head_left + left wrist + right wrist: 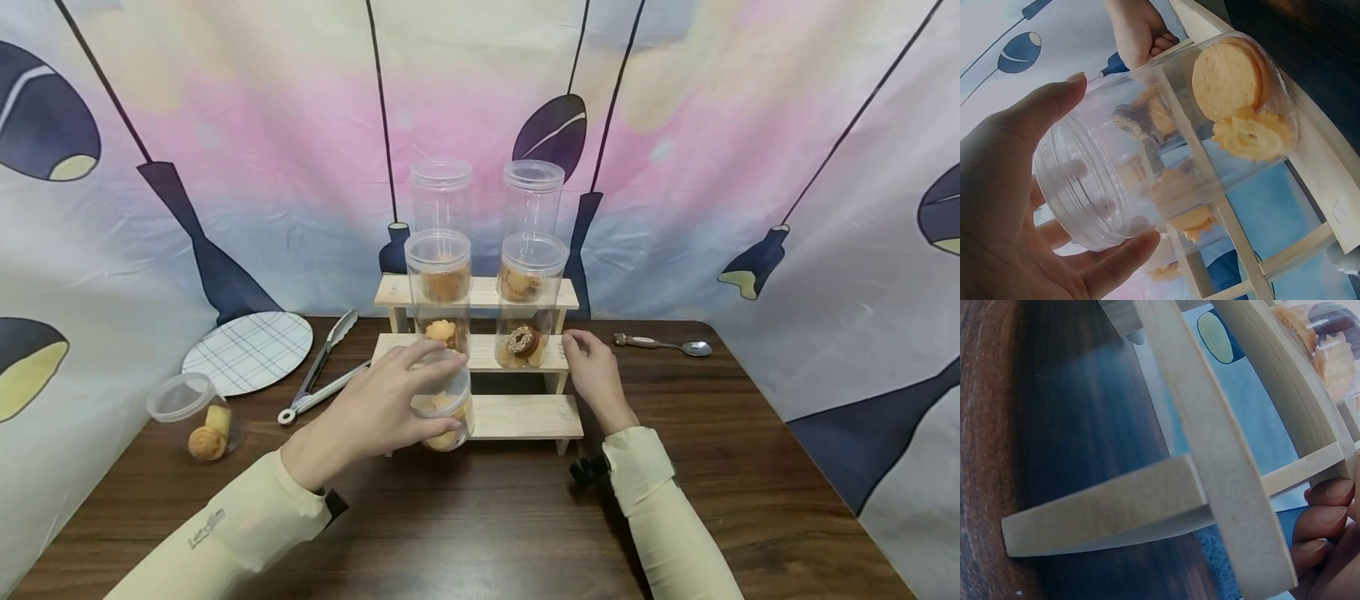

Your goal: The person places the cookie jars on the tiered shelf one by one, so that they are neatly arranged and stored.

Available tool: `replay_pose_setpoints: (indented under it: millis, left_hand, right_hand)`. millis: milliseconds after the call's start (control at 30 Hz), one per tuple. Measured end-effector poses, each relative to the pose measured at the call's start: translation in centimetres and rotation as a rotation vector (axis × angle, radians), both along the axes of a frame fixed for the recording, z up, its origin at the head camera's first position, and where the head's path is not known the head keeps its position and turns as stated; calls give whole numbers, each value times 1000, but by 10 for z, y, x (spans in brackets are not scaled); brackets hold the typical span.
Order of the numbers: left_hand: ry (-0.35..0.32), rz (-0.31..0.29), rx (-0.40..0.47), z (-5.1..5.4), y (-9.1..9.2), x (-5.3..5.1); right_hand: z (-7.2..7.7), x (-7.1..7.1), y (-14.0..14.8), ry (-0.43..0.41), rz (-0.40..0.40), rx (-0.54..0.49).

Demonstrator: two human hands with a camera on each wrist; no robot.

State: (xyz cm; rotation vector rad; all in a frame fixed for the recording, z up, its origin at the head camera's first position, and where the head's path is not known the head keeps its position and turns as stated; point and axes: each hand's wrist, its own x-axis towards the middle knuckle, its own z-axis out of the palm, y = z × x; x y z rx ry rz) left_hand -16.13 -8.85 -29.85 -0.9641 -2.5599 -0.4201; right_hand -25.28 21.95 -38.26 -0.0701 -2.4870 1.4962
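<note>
My left hand (375, 400) grips a clear plastic jar (454, 402) around its lid, thumb and fingers spread to either side. Round cookies (1229, 78) and a ridged, flower-shaped cookie (1254, 134) lie at the jar's bottom. This jar is at the left end of the lowest shelf of a three-step wooden rack (525, 417). My right hand (596, 379) holds the right end of the rack's middle shelf, its fingers (1329, 515) curled by the wood; the thumb's contact is hidden in the right wrist view.
Lidded jars with cookies stand on the middle shelf (483, 354) and top shelf (483, 292). At the left are another cookie jar (183, 408), a round checked mat (247, 350) and metal tongs (322, 367). A spoon (663, 343) lies at the right, before the cloth backdrop (675, 275).
</note>
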Motion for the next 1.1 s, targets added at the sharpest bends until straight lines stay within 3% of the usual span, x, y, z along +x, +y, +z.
replay_pose_setpoints:
  millis: [633, 1100]
  left_hand:
    - [-9, -4, -36, 0, 5, -7]
    - [27, -15, -68, -2, 6, -9]
  right_hand:
    - [1, 0, -1, 7, -4, 2]
    - [1, 0, 0, 12, -1, 5]
